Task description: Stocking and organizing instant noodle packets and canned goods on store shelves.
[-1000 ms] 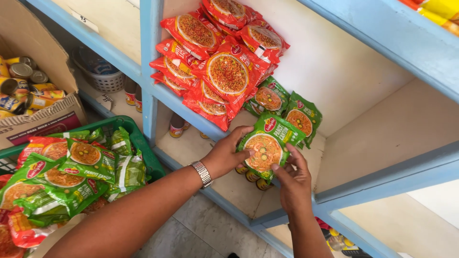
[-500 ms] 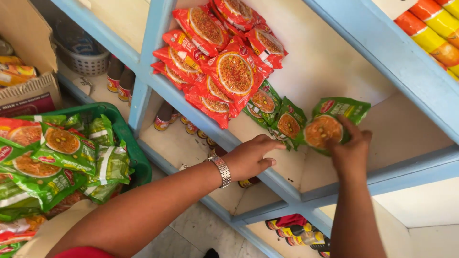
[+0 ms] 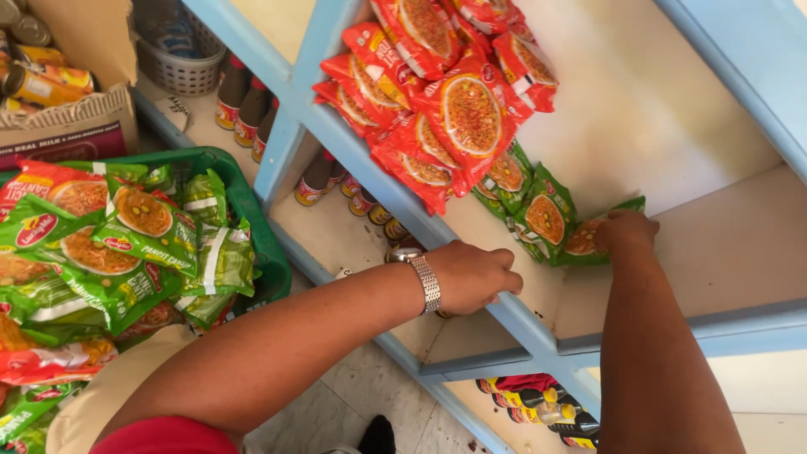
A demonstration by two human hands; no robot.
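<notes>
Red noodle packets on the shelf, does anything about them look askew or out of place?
Yes. The red noodle packets lie in a loose, tilted heap, several overhanging the blue shelf edge. The green packets beside them stand more neatly, where the right hand presses one in.

The basket [image 3: 267,252] sits at the left, in front of the shelving, with noodle packets [image 3: 126,244] heaped in it. To its right, on the shelf board [image 3: 723,261], a row of packets [image 3: 538,210] stands behind the right hand [image 3: 626,231], which touches the rightmost one. The left hand [image 3: 471,276] rests on the board's front edge. Another pile of packets [image 3: 445,109] lies behind the row, and bottles [image 3: 252,109] stand on the shelf below.
</notes>
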